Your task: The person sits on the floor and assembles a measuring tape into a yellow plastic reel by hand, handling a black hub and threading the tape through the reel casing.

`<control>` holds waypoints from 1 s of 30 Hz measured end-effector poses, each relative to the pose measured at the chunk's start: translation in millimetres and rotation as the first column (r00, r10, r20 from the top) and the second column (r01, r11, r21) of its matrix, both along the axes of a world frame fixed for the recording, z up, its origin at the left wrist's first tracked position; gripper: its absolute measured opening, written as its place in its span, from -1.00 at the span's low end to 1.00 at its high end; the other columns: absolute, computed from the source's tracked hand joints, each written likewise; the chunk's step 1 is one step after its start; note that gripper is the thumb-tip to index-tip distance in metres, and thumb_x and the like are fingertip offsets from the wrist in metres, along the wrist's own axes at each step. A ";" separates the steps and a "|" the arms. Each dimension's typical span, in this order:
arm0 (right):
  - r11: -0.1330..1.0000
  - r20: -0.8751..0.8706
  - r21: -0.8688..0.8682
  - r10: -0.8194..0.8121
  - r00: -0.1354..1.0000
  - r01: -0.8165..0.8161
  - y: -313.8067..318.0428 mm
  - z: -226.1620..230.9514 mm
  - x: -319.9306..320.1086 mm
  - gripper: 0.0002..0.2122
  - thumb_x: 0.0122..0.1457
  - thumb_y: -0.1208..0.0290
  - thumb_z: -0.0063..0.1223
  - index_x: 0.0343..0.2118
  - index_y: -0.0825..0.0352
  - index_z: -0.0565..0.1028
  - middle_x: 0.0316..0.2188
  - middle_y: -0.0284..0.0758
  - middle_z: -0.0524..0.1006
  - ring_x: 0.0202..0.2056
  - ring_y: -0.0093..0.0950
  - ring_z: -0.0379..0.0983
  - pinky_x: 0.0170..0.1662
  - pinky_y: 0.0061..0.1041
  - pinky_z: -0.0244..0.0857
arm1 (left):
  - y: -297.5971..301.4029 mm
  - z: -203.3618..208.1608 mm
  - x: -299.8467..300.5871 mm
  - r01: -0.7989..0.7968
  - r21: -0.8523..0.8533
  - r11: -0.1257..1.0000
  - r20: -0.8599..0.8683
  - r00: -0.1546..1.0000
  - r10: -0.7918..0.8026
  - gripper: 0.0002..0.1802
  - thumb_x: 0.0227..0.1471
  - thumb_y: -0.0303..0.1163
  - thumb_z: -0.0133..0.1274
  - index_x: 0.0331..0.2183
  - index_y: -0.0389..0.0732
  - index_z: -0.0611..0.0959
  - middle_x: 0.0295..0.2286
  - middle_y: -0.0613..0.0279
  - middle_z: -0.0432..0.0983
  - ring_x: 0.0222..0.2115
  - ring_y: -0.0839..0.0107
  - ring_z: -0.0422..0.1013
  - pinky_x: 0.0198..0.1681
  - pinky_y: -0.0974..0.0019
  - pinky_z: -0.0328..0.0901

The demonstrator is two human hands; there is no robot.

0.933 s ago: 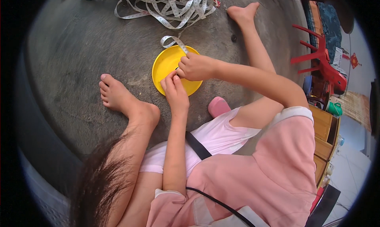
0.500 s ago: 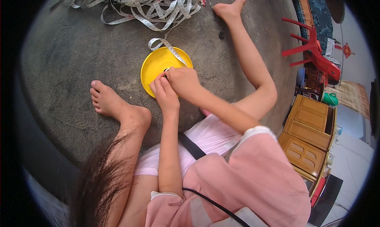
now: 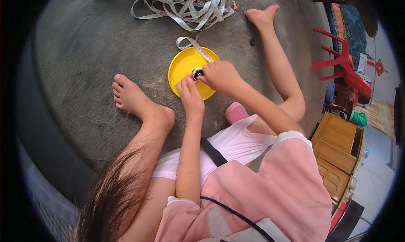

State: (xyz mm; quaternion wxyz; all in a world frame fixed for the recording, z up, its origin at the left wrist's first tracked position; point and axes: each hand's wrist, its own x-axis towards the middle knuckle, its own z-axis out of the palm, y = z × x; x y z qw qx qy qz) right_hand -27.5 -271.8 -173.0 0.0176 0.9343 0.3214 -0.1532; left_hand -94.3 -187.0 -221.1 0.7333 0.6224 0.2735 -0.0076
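Note:
On the dark floor between my bare feet lies a round, shallow yellow dish [image 3: 179, 71]. Over it my left hand [image 3: 192, 97] pinches a small round black-and-silver piece [image 3: 197, 74] from the lower left. My right hand [image 3: 222, 76] is closed at the piece's right side, its fingertips touching it. A strip of white measuring tape [image 3: 198, 47] curls over the dish's far rim and ends at my right hand's fingers, which partly hide it. Whether the tape joins the small piece I cannot tell.
A tangled heap of white measuring tape [image 3: 181, 7] lies on the floor ahead. A pink object [image 3: 236, 112] sits close to my right thigh. To the right stand a red plastic chair [image 3: 344, 62] and a wooden cabinet [image 3: 337, 134]. A dark cable [image 3: 240, 221] crosses my shirt.
The whole view has shifted, so the scene sits further right. My right hand has drawn slightly away from the left, baring more of the black-and-silver piece.

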 end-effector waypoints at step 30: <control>0.806 0.078 0.074 -0.591 0.803 0.587 38.4 -17.2 -28.2 -0.67 -0.04 0.26 -0.27 -0.79 0.34 0.36 -0.82 -0.20 0.35 -0.74 -0.31 0.32 -0.65 -0.40 0.18 | 0.2 1.9 0.4 -0.017 -0.013 1.000 0.006 1.000 0.017 -0.67 -0.02 -0.30 -0.39 -0.40 -0.34 0.39 -0.42 0.07 0.21 -0.39 0.32 0.22 -0.29 0.37 0.14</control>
